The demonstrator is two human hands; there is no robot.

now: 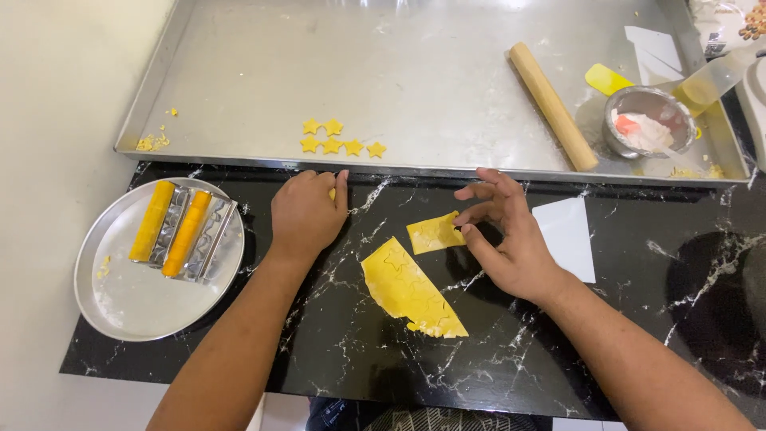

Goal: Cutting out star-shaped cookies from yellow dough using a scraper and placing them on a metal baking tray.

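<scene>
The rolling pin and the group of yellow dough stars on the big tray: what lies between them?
In the head view, only bare metal of the tray, dusted with flour, lies between the rolling pin and the dough stars. Nothing else sits on that stretch.

Left hand [306, 214] loosely curled; right hand [506, 235] fingers spread, pinching.

I stand at a black marble-look counter [495, 351] veined in white, with a plain cream wall [56, 96] to my left, pale floor [32, 399] below its edge, and bright overhead light glaring off the far metal surface.
</scene>
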